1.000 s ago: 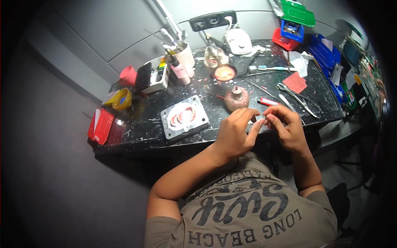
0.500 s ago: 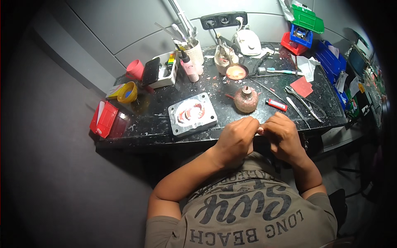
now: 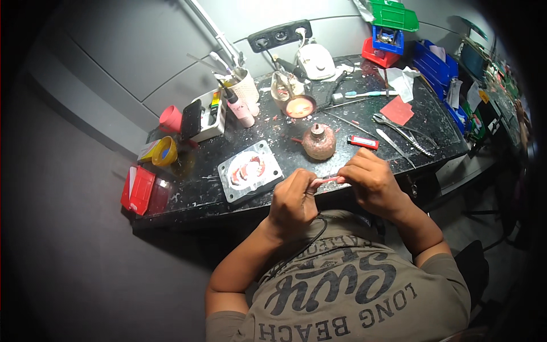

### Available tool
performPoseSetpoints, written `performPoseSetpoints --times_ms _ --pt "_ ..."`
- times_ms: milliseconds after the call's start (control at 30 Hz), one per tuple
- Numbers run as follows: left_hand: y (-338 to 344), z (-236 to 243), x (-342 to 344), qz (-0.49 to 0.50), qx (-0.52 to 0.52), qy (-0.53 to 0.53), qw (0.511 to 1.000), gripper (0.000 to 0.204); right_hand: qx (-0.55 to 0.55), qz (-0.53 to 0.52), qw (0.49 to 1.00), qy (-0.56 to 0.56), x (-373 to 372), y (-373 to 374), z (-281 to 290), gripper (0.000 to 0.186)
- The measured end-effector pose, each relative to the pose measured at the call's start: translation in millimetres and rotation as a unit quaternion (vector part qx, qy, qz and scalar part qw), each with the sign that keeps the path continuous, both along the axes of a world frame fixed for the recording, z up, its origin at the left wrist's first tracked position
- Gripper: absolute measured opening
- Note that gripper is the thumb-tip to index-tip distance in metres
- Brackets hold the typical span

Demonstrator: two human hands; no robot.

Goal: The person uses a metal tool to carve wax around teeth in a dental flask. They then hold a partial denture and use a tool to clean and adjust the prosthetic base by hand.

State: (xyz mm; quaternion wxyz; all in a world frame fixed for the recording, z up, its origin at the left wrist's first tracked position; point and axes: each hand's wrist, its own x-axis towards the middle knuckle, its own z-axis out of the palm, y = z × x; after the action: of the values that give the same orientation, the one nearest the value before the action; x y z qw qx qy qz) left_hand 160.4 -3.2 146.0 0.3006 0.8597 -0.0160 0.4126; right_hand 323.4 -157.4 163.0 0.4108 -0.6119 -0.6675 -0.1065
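Between my two hands, just in front of the table's front edge, stretches a thin strip of pink wax-like material (image 3: pixel 329 179). My left hand (image 3: pixel 293 196) pinches one end between thumb and fingertips. The other end is gripped by the fingers of my right hand (image 3: pixel 373 178). Beyond my left hand, a metal mould block (image 3: pixel 232 192) lies on the table, with white and red material in its horseshoe-shaped hollow. A round, pinkish burner-like pot (image 3: pixel 319 145) stands past the strip. To its right are a red lighter (image 3: pixel 363 142) and a slim metal spatula (image 3: pixel 395 147).
On the black table (image 3: pixel 188 196), a small pan (image 3: pixel 300 106), a spray bottle (image 3: pixel 240 111) and a white tray (image 3: pixel 212 130) stand farther back. A yellow bowl (image 3: pixel 165 153) and red box (image 3: pixel 138 191) are left. Pliers-like tools (image 3: pixel 401 132) and a pink sheet (image 3: pixel 397 110) lie right.
My hands have drawn apart, the left one moving left, so the pink strip now shows between them. The whole view has shifted and turned slightly.
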Motion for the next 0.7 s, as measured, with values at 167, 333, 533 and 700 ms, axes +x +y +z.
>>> performPoseSetpoints --times_ms 167,333,533,700 --pt "-7 10 -6 0.011 -0.110 0.074 0.991 0.021 0.038 -0.014 0.998 -0.049 1 2 -6 0.013" --pt "-3 15 -6 -0.017 -0.191 0.166 0.967 0.023 0.021 -0.029 0.998 -0.049 3 0 -9 0.011" --pt "13 8 -14 0.043 -0.044 0.119 0.991 0.020 -0.036 -0.068 0.997 -0.027 35 4 -6 0.013" --pt "71 12 -36 0.233 -0.030 0.020 0.972 0.019 -0.142 -0.210 0.967 -0.025 88 12 -35 0.021"
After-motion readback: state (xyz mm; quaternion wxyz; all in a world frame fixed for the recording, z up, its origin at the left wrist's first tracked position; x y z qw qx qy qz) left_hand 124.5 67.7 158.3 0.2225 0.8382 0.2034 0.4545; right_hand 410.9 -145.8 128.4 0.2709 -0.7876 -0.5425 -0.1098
